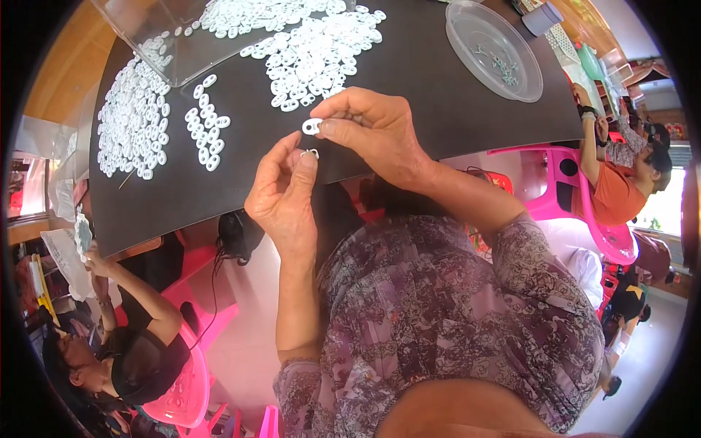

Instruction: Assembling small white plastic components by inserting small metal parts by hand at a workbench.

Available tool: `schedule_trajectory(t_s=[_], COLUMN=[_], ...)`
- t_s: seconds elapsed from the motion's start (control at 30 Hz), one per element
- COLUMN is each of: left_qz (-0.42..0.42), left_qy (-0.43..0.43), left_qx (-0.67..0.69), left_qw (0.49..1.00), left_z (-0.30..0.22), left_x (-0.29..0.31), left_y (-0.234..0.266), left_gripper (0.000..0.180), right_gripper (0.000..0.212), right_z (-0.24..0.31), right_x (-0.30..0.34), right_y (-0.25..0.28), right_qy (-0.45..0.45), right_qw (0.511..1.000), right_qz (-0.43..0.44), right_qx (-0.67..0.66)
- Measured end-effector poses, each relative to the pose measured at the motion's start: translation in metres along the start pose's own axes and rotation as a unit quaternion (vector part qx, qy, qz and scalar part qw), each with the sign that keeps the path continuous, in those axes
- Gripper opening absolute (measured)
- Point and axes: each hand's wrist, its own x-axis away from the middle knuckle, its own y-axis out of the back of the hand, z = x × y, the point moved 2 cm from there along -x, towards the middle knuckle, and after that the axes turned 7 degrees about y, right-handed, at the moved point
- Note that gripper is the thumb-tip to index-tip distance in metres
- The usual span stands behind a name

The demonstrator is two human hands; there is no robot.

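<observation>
My right hand (372,131) pinches a small white oval plastic piece (312,127) with a dark hole in it, between thumb and forefinger. Just below it, my left hand (286,191) has thumb and forefinger closed on a small whitish part (309,153); most of it is covered by the thumb, so its exact kind is hidden. The two hands are close together over the near edge of the dark table (409,80). Beyond them lies a large heap of the same white oval pieces (318,62).
Another heap of white pieces (135,124) lies at the left, beside a small group (207,124). A clear plastic box (175,79) stands at the back left. At the right is a round clear tray (467,62) with small metal-looking parts. People sit on both sides near pink chairs (548,186).
</observation>
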Motion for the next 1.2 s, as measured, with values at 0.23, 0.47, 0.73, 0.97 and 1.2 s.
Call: schedule_trajectory(t_s=[0.23, 0.47, 0.73, 0.97, 1.2], left_qz=[0.021, 0.008, 0.035, 0.012, 0.018], left_qy=[0.015, 0.015, -0.013, -0.001, 0.147], left_qx=[-0.049, -0.041, -0.119, -0.109, 0.042], left_qw=[0.998, 0.999, 0.992, 0.994, 0.988], left_z=[-0.004, -0.001, -0.001, -0.001, -0.007], left_x=[-0.004, -0.006, -0.006, -0.009, -0.016], left_y=[0.000, -0.002, -0.014, -0.025, -0.024], left_gripper=[0.014, 0.008, 0.012, 0.014, 0.010], right_gripper=[0.009, 0.010, 0.014, 0.014, 0.013], right_z=[0.004, -0.024, -0.003, -0.006, -0.004], right_x=[-0.002, -0.011, -0.013, -0.010, -0.009], right_y=[0.009, 0.034, 0.031, 0.022, 0.015], right_qy=[0.217, 0.096, -0.040, -0.008, 0.027], right_qw=[0.952, 0.976, 0.999, 0.999, 0.998], right_qz=[-0.069, 0.006, 0.014, -0.004, -0.046], right_qx=[0.207, 0.194, 0.027, 0.031, 0.017])
